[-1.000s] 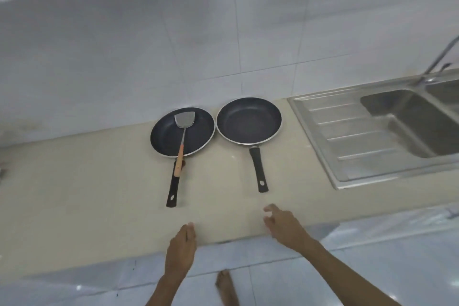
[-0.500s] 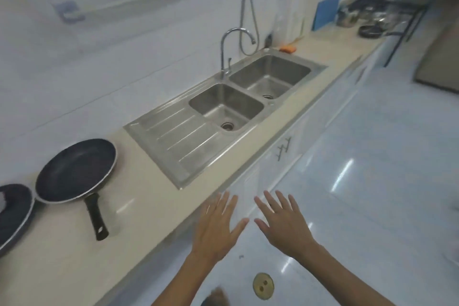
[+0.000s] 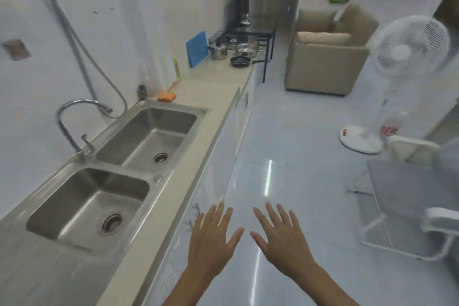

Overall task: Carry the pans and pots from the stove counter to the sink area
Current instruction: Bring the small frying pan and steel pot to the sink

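Beside the steel sink (image 3: 159, 176), flat empty hands (image 3: 246, 241).

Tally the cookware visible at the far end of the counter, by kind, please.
Black frying pan: 1
Stainless steel pots with lids: 2 clear; others behind are too blurred to count
Total clearly visible: 3
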`<state>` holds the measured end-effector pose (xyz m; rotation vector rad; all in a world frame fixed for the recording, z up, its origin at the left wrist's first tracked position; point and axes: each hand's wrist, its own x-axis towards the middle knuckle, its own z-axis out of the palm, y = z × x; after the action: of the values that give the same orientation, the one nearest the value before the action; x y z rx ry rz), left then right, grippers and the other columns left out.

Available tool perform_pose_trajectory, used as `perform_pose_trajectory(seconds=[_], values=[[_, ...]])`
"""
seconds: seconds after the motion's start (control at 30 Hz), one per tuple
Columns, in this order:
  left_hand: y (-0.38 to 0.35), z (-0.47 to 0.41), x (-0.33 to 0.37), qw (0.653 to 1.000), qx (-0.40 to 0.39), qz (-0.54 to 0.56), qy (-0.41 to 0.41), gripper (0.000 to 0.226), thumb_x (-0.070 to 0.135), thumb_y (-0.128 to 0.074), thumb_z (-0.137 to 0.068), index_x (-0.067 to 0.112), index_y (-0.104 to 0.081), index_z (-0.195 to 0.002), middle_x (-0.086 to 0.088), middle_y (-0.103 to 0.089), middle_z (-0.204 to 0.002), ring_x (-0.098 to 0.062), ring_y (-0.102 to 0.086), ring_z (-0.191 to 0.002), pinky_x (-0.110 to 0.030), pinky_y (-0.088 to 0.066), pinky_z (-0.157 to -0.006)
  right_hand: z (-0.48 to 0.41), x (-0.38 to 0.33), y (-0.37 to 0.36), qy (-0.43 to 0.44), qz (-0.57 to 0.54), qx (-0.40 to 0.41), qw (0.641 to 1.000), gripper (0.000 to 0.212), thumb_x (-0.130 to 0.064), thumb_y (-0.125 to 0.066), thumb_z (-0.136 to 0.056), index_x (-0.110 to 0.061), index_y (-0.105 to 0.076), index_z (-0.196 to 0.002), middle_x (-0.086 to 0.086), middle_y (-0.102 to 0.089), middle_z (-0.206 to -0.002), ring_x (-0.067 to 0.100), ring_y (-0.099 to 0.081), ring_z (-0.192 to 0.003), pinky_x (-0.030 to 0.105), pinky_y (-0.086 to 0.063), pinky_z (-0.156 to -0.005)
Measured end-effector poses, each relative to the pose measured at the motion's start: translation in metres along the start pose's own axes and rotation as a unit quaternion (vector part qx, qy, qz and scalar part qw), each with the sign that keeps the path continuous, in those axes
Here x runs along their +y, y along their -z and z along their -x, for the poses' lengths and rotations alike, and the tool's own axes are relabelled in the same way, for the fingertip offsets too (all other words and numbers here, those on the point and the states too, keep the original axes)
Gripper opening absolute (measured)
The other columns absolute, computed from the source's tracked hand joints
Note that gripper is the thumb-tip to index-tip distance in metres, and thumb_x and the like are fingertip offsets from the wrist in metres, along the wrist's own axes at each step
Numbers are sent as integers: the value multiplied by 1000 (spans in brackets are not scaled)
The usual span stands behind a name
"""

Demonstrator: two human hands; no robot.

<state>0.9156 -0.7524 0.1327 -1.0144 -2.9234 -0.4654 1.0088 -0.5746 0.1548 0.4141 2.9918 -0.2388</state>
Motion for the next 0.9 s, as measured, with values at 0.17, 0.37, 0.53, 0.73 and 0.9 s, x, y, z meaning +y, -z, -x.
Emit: perform_pose_trajectory(seconds=[0.17, 0.37, 0.53, 0.73, 0.9], values=[[-8, -134, 11, 999, -2, -1, -44, 70, 67, -27, -96, 22, -59, -139, -4, -55, -147, -24, -52, -136, -51, -42, -110, -93, 54, 30, -43, 2, 31, 999, 83, -65, -3, -101, -23, -62, -143, 12, -63, -145, 38, -61, -131, 60, -53, -103], [-28, -266, 31, 996, 0, 7, -93, 63, 63, -35, -98, 21, -64, -134, -4, -61, -142, -24, -56, -131, -52, -47, -106, -206, 132, 48, -62, -6, 48, 997, 73, -63, -9, -102, -29, -53, -150, 12, -58, -151, 40, -55, -137, 60, -46, -109], [-66, -408, 53, 997, -9, -5, -79, 72, 68, -23, -95, 24, -53, -144, -2, -46, -155, -23, -41, -144, -52, -35, -116, -333, 217, 60, -58, 3, 51, 997, 70, -60, -14, -99, -31, -46, -154, 9, -50, -158, 38, -46, -145, 60, -37, -117], [-96, -560, 90, 998, -10, -5, -67, 70, 67, -30, -96, 20, -59, -138, -4, -52, -150, -24, -46, -140, -53, -40, -112, -465, 307, 98, -39, 8, 34, 999, 64, -56, -28, -102, -22, -55, -149, 11, -58, -151, 39, -54, -138, 61, -45, -111], [-113, -672, 111, 999, -3, -5, -53, 67, 65, -36, -96, 20, -58, -140, -4, -51, -151, -23, -45, -141, -50, -35, -116, -565, 368, 120, -8, 14, 34, 999, 56, -52, -44, -103, -22, -55, -149, 10, -57, -152, 39, -54, -138, 61, -44, -111]])
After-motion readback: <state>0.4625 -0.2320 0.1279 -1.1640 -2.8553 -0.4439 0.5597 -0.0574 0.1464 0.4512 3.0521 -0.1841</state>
